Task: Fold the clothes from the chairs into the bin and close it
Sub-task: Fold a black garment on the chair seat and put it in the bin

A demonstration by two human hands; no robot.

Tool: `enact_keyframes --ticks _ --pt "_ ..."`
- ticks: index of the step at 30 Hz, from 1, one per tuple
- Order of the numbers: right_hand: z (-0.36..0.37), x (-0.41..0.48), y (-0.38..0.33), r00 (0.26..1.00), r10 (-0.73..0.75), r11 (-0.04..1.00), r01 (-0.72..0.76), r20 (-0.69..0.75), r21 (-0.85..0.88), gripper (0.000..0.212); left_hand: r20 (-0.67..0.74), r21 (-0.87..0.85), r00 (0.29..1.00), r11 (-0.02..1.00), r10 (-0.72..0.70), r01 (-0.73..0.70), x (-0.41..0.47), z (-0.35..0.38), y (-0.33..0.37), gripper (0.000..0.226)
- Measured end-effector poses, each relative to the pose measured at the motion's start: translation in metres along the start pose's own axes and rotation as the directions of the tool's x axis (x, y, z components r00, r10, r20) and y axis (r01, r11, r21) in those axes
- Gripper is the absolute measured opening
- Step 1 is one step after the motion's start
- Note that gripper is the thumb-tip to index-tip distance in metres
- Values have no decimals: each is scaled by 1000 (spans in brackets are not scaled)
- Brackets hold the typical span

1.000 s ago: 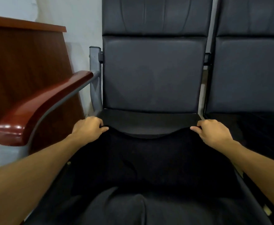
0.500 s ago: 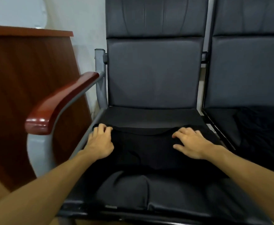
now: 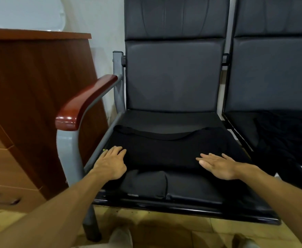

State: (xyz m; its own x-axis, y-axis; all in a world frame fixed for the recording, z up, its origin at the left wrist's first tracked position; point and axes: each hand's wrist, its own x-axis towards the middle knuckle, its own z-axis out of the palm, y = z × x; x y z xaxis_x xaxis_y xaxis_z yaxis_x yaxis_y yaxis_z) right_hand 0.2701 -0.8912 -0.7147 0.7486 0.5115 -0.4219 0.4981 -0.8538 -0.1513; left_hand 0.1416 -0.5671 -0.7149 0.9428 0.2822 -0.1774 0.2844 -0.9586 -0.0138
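A black, soft cloth garment (image 3: 173, 151) is lying spread flat across the seat of a black padded chair with a grey metal frame (image 3: 173, 76), covering the middle of the seat from side to side. Its far edge is sagging in a shallow curve, leaving a strip of bare seat showing behind it, and the bulging front cushion is showing in front of it.

The left hand (image 3: 112, 165) is resting palm down on the garment's left end, just beside the grey side rail of the seat. Its fingers are lying straight and close together, pointing away from the person and grasping nothing. The right hand (image 3: 220, 165) is pressing flat on the garment's right part, near its front edge, with its fingers stretched out and released, pointing towards the left hand. The two hands are lying well apart, with smooth cloth between them.

A glossy red-brown wooden armrest (image 3: 85, 102) is curving forward at the chair's left side. Beyond it a red-brown wooden cabinet with drawers (image 3: 30, 95) is standing against the pale wall. To the right, a second black padded chair (image 3: 271, 72) is carrying a crumpled heap of dark cloth (image 3: 288, 140) on its seat — its folds are too dark to tell apart.
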Motion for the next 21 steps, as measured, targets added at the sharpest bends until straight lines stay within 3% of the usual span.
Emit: enact_keyframes --ticks 5,7,9,11,13,16,21 --pt "-7 -1 1 994 -8 1000 10 -105 17 48 -58 -26 998 1000 5 -6 6 -8 10 60" --pt "-10 0 -4 983 -10 1000 13 -182 11 47 -101 -143 993 987 52 -66 10 -10 20 53" --pt "-11 -1 -8 975 -10 1000 15 -220 20 46 -52 -289 992 949 118 -128 12 -12 29 48" --pt "-14 -4 -10 976 -21 999 30 -217 35 44 42 -307 975 932 217 -194 10 -12 33 46" --pt "-17 -11 -12 980 -25 999 31 -196 23 37 94 -289 969 938 228 -193 8 -15 33 41" --pt "-22 -21 -17 985 14 1000 -12 -173 8 32 86 -354 975 921 206 -164 2 -25 30 27" --pt "-20 -26 -25 982 52 998 -59 -182 -33 42 65 -317 971 928 229 -197 -11 -33 37 23"
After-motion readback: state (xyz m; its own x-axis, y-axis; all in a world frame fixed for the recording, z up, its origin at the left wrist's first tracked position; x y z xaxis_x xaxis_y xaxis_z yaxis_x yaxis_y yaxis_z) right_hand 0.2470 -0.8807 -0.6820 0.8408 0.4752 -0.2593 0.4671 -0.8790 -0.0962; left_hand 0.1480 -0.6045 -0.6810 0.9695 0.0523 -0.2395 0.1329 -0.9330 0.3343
